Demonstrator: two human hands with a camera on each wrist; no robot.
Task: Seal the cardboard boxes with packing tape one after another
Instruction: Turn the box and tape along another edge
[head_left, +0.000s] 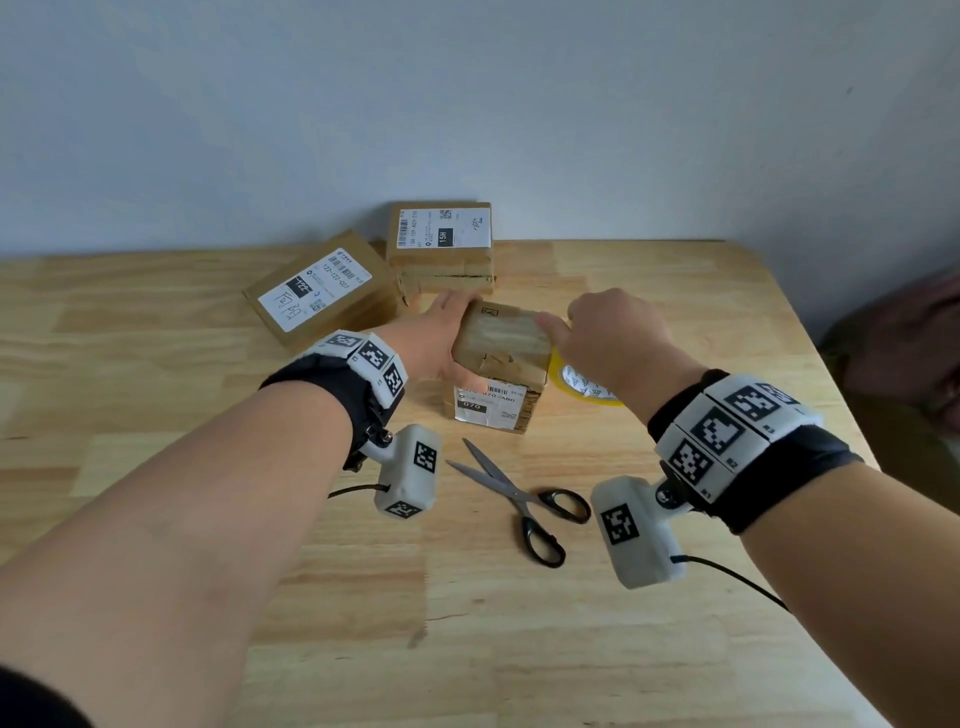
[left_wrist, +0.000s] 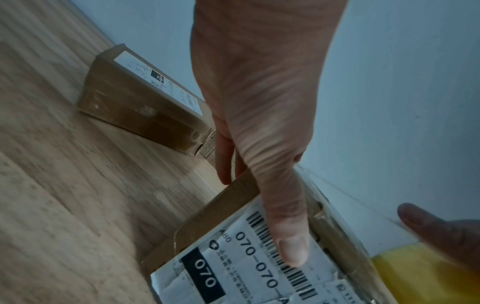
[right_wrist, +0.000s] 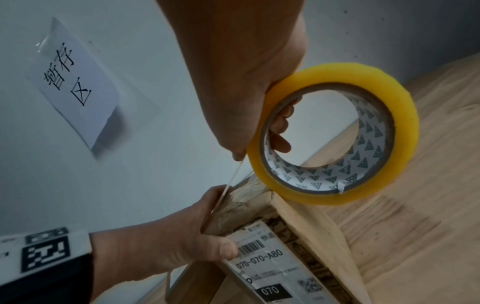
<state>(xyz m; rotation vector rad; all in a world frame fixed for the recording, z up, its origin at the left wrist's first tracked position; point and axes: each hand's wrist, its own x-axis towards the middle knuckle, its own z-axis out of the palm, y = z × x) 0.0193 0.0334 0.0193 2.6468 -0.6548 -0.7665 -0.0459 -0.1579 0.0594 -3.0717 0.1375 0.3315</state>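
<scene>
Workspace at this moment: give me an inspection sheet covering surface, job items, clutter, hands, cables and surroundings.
Surface: wooden table, light grain.
Job's things: small box labelled 070 stands near the table's middle; yellow tape roll with a strip drawn to the box top; two labelled boxes behind it.
Clutter: black-handled scissors, blades apart, lying in front of the box.
Grippers: left hand grips the 070 box, thumb on its label; right hand holds the roll, fingers through its core.
Cables: thin black leads from the wrist cameras.
Surroundings: pale wall; paper sign taped on it.
</scene>
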